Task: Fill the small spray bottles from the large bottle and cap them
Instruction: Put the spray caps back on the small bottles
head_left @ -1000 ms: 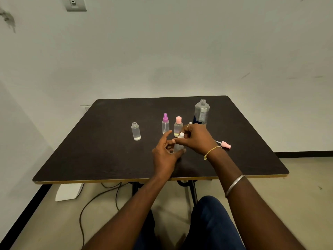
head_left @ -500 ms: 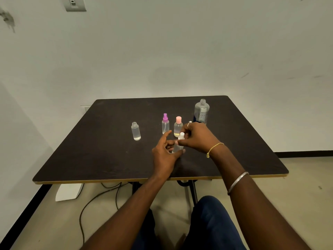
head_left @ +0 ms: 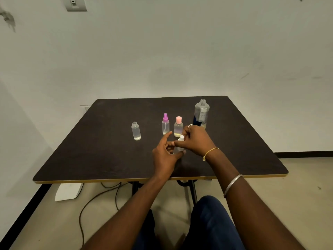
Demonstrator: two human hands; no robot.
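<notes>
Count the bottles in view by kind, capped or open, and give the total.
Large clear plastic bottle, open: 1
Small clear plastic bottle, open: 1
Small clear plastic bottles, capped: 3 (purple-capped bottle, pink-capped bottle, white-capped bottle)
Total: 5

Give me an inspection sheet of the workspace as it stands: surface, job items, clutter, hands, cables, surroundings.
Surface: dark table with a tan front edge.
Job's things: large bottle uncapped, far right; open small bottle uncapped, at left; purple-spray bottle and pink-capped bottle closed, mid-table; white-capped bottle in the hands.
Clutter: nothing seen.
Hands: left hand grips the white-capped bottle's body; right hand pinches its white cap.
Cables: dark cables on the floor under the table.
Surroundings: plain wall with a wall plate top left; white object on the floor under the table's left side.
</notes>
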